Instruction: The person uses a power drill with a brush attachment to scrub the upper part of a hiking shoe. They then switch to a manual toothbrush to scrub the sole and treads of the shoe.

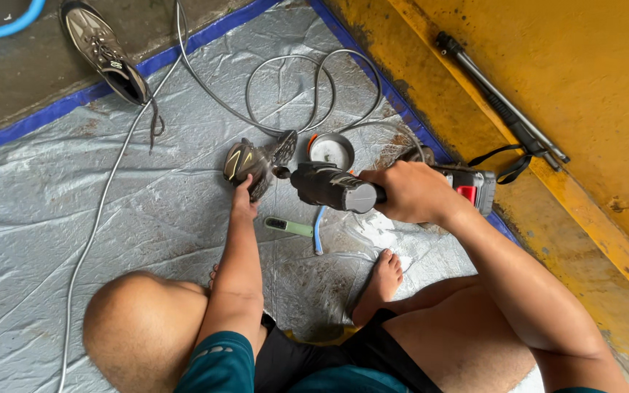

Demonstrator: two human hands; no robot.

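My left hand (242,196) grips a dark shoe (255,161) with yellow marks, holding it on its side on the wet grey tarp (52,196). A black cordless spray gun (343,188) with a red-and-grey battery pack (475,188) is in my right hand (413,191), its nozzle pointing at the shoe from the right, almost touching it. I sit on the tarp with my knees bent and a bare foot (381,280) below the gun.
A second dark shoe (103,49) lies at the tarp's top edge. A grey hose (111,175) loops over the tarp near a small round container (331,150). A green-handled brush (289,227) lies by my foot. A black lance (500,102) rests on the yellow surface (591,109) at right.
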